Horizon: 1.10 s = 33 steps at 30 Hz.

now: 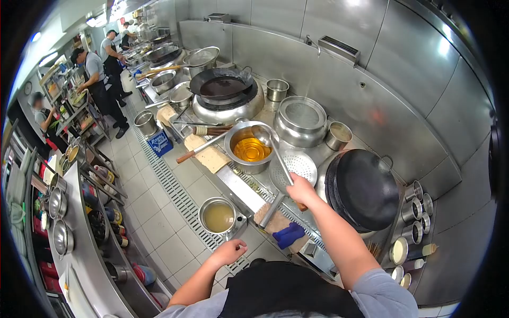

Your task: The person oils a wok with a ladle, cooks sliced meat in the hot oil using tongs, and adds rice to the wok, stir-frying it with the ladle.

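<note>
Right hand (301,192) clamps a ladle (262,134) over the pot (249,168) near the counter's (239,189) front edge; left hand (228,253) (free) curls loosely.

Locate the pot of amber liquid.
In the head view, the pot of amber liquid stands near the centre, just left of the perforated strainer, with the ladle in the right hand crossing its rim.
</note>
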{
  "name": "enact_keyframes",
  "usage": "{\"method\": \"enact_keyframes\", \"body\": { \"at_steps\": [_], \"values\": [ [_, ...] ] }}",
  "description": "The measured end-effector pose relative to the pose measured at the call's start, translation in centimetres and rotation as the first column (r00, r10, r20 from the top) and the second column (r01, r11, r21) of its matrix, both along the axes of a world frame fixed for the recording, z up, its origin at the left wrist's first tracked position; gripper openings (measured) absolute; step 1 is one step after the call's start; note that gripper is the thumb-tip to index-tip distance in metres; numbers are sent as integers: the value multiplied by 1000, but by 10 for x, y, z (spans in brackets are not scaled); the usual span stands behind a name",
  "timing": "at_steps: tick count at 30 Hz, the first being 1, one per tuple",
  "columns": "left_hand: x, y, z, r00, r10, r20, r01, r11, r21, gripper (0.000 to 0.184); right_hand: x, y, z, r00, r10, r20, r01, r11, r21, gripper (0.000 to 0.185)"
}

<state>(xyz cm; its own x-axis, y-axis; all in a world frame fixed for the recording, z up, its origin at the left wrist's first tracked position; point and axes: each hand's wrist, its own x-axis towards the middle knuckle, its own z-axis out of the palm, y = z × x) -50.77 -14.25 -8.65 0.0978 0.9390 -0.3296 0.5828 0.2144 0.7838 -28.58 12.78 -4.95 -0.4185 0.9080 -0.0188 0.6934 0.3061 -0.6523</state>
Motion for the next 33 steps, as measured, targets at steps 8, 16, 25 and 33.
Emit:
{"method": "enact_keyframes", "body": {
  "at_steps": [8,16,25,33],
  "values": [
    [-6,-18,-12,998,68,5,-68,996,-61,34,-36,-10,76,500,-727,-471,-449,248,-858,9],
    [-5,-12,-15,990,139,9,-137,983,-127,35,-31,-29,96,376,-746,-550,-607,250,-754,10],
    [51,40,14,995,-101,26,100,995,25,32,6,-74,134,209,-776,-595,-669,330,-666,13],
    [180,108,86,802,-580,-142,597,784,170,21,96,-138,163,28,-750,-660,-643,492,-586,24]
  ]
}}
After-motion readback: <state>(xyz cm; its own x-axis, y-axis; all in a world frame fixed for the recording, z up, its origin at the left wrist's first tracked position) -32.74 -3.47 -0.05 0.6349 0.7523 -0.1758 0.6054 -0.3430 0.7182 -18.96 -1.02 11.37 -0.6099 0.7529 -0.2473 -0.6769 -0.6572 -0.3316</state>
